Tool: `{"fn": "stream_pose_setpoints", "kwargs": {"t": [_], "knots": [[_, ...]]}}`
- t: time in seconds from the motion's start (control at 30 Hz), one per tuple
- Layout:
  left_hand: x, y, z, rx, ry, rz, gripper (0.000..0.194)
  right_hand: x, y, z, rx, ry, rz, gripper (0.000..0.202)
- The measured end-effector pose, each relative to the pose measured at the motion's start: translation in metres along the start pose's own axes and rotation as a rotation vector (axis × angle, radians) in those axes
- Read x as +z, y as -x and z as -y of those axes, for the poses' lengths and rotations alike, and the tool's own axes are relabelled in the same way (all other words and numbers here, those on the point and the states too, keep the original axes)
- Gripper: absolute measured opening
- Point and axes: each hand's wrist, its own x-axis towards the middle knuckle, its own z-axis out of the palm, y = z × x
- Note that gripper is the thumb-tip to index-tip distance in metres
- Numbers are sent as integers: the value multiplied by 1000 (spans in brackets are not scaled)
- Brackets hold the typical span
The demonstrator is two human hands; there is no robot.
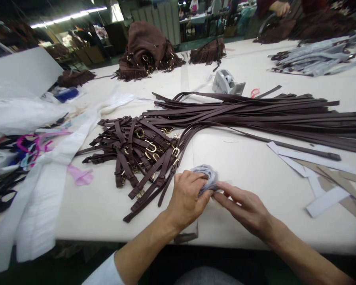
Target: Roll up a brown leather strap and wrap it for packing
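In the head view, the left hand (188,196) curls over the grey coiled bundle (208,180), its grip pinching it above the table (225,221); the right hand (245,208) reaches in, fingertips pressed to its side.

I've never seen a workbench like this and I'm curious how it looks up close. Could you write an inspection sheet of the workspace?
Surface: white table, visible between the piles.
Job's things: bluish-grey coil in the hands; dark brown straps beyond it, buckled straps heaped to the left.
Clutter: pale strips at right; white material and pink scrap at left.
Hands: left hand grips the coil; right hand has its fingertips at the coil's edge.
Cables: nothing seen.
Surroundings: tape dispenser, brown fringed bag, another person's hand across the table.
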Motion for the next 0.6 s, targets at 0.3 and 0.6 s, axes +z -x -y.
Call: {"fn": "stream_pose_setpoints", "kwargs": {"t": [0.3, 0.6], "knots": [[33, -1, 33, 161, -135, 83, 13, 22, -9, -38, 70, -179, 301, 20], [34, 1, 40, 86, 50, 44, 9, 5, 8, -33, -66, -64, 321, 23]]}}
